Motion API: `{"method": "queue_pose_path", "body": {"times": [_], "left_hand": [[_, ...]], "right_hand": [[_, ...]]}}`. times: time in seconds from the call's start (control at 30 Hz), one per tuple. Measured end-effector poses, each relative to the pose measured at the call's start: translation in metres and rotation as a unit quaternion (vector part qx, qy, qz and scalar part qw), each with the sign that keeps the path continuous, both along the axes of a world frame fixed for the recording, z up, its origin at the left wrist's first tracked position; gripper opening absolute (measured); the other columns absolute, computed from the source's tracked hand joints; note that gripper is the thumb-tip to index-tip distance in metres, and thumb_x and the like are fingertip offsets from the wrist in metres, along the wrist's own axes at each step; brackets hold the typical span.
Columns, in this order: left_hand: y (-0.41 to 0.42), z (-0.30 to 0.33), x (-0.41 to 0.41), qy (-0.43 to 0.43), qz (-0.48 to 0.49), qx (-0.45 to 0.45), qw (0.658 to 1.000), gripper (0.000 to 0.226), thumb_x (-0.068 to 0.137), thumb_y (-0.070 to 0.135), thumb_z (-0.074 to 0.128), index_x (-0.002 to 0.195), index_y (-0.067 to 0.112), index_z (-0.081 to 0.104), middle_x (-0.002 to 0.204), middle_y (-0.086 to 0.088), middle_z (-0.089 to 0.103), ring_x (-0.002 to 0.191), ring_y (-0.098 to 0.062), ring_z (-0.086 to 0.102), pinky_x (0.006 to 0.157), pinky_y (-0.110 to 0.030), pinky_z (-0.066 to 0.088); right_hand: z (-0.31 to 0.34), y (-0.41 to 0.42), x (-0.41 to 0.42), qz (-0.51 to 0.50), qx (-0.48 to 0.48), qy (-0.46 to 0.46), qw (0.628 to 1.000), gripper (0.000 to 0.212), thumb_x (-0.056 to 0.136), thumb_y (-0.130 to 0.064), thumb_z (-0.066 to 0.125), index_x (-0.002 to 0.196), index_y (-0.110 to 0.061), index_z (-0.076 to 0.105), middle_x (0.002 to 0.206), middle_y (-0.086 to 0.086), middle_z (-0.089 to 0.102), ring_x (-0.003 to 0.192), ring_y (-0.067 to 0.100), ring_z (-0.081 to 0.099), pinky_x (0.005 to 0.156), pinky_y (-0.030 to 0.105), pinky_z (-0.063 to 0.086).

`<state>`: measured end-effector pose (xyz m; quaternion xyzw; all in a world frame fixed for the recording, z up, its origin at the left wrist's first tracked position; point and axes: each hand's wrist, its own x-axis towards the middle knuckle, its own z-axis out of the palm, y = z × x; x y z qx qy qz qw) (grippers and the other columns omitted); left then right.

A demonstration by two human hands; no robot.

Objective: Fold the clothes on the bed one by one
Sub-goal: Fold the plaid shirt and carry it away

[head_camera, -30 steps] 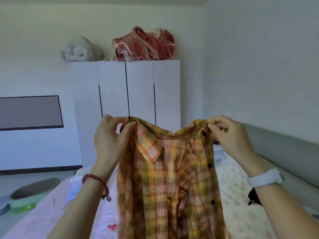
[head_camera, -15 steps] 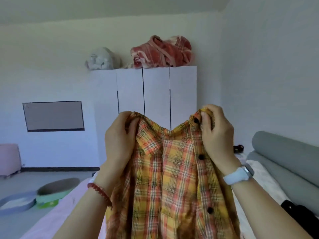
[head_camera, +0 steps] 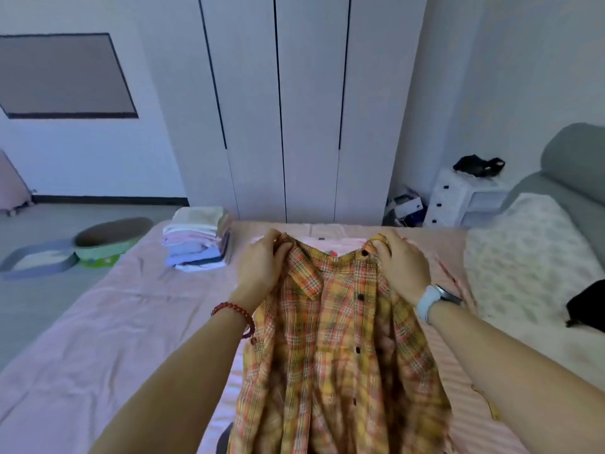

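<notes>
An orange and yellow plaid shirt (head_camera: 340,348) with dark buttons hangs in front of me over the pink bed (head_camera: 124,322), collar away from me. My left hand (head_camera: 262,267) grips its left shoulder. My right hand (head_camera: 404,265) grips the right shoulder beside the collar. The shirt's lower part drops out of view at the bottom. A stack of folded clothes (head_camera: 198,244) sits at the bed's far left. Pink clothing (head_camera: 330,240) lies flat beyond the collar.
White wardrobe doors (head_camera: 294,109) stand past the bed's far edge. A patterned pillow (head_camera: 530,267) and grey headboard (head_camera: 576,178) are at right, with a black item (head_camera: 587,306) on the bed. A white drawer unit (head_camera: 465,198) stands in the corner. Trays (head_camera: 108,240) lie on the floor at left.
Both hands have come down with the shirt from head height toward the bed, and my view has tipped downward. The grips on the shoulders are unchanged.
</notes>
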<state>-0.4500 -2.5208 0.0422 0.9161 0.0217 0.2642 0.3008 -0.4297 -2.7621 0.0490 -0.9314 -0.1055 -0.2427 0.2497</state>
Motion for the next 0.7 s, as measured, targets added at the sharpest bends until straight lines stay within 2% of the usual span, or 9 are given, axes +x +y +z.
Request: {"method": "queue_pose_path", "body": {"times": [0.17, 0.23, 0.3, 0.33, 0.4, 0.53, 0.63, 0.7], "left_hand": [[0.015, -0.104, 0.077, 0.083, 0.039, 0.028, 0.995, 0.028, 0.093, 0.037, 0.049, 0.108, 0.014, 0.054, 0.094, -0.015, 0.066, 0.089, -0.036, 0.060, 0.060, -0.032, 0.033], [0.016, -0.138, 0.108, 0.115, 0.041, 0.010, 0.992, 0.034, 0.094, 0.037, 0.048, 0.122, 0.018, 0.049, 0.112, -0.012, 0.062, 0.100, -0.034, 0.058, 0.071, -0.036, 0.042], [0.014, -0.177, 0.129, 0.151, 0.033, 0.013, 0.988, 0.045, 0.093, 0.033, 0.048, 0.135, 0.018, 0.038, 0.129, -0.010, 0.050, 0.112, -0.034, 0.051, 0.089, -0.045, 0.043], [0.012, -0.198, 0.134, 0.166, 0.033, 0.022, 0.985, 0.049, 0.093, 0.031, 0.049, 0.137, 0.017, 0.036, 0.133, -0.011, 0.045, 0.117, -0.034, 0.047, 0.095, -0.049, 0.040], [0.005, -0.240, 0.133, 0.199, 0.037, 0.036, 0.979, 0.051, 0.093, 0.029, 0.048, 0.140, 0.015, 0.034, 0.140, -0.011, 0.038, 0.125, -0.033, 0.039, 0.102, -0.049, 0.033], [-0.016, -0.310, 0.103, 0.271, 0.018, 0.064, 0.960, 0.050, 0.095, 0.029, 0.042, 0.143, 0.019, 0.029, 0.148, -0.008, 0.030, 0.136, -0.027, 0.026, 0.109, -0.050, 0.022], [-0.034, -0.342, 0.057, 0.315, 0.014, 0.061, 0.947, 0.055, 0.096, 0.034, 0.039, 0.147, 0.021, 0.021, 0.156, -0.006, 0.012, 0.144, -0.023, 0.006, 0.112, -0.055, 0.005], [-0.044, -0.353, 0.007, 0.304, 0.014, 0.055, 0.951, 0.058, 0.095, 0.034, 0.044, 0.147, 0.020, 0.022, 0.157, -0.007, 0.009, 0.145, -0.025, 0.000, 0.112, -0.056, 0.000]], "right_hand": [[-0.103, 0.013, 0.077, -0.052, -0.077, 0.076, 0.993, 0.028, 0.099, -0.034, 0.039, 0.113, -0.015, 0.054, 0.087, 0.009, 0.067, 0.076, 0.032, 0.061, 0.054, 0.032, 0.036], [-0.141, 0.024, 0.111, -0.057, -0.048, 0.129, 0.989, 0.033, 0.098, -0.034, 0.042, 0.125, -0.017, 0.049, 0.109, 0.010, 0.065, 0.094, 0.031, 0.060, 0.064, 0.034, 0.044], [-0.182, 0.035, 0.134, -0.038, 0.013, 0.214, 0.976, 0.049, 0.097, -0.032, 0.044, 0.143, -0.018, 0.030, 0.136, 0.011, 0.047, 0.119, 0.031, 0.049, 0.086, 0.040, 0.045], [-0.204, 0.040, 0.139, -0.018, 0.030, 0.238, 0.971, 0.055, 0.098, -0.030, 0.043, 0.147, -0.017, 0.022, 0.143, 0.011, 0.039, 0.127, 0.031, 0.041, 0.093, 0.041, 0.042], [-0.246, 0.045, 0.139, 0.025, 0.034, 0.261, 0.964, 0.054, 0.100, -0.027, 0.038, 0.148, -0.016, 0.017, 0.149, 0.009, 0.030, 0.135, 0.027, 0.031, 0.102, 0.040, 0.036], [-0.318, 0.052, 0.107, 0.061, -0.006, 0.281, 0.958, 0.047, 0.100, -0.023, 0.034, 0.146, -0.013, 0.027, 0.151, 0.007, 0.028, 0.139, 0.023, 0.024, 0.109, 0.037, 0.029], [-0.349, 0.055, 0.063, 0.062, -0.027, 0.262, 0.963, 0.045, 0.100, -0.020, 0.035, 0.143, -0.010, 0.032, 0.150, 0.010, 0.029, 0.139, 0.025, 0.023, 0.114, 0.042, 0.022], [-0.360, 0.053, 0.021, 0.065, -0.022, 0.253, 0.965, 0.046, 0.099, -0.018, 0.038, 0.143, -0.009, 0.033, 0.149, 0.011, 0.030, 0.140, 0.025, 0.022, 0.116, 0.046, 0.019]]}}
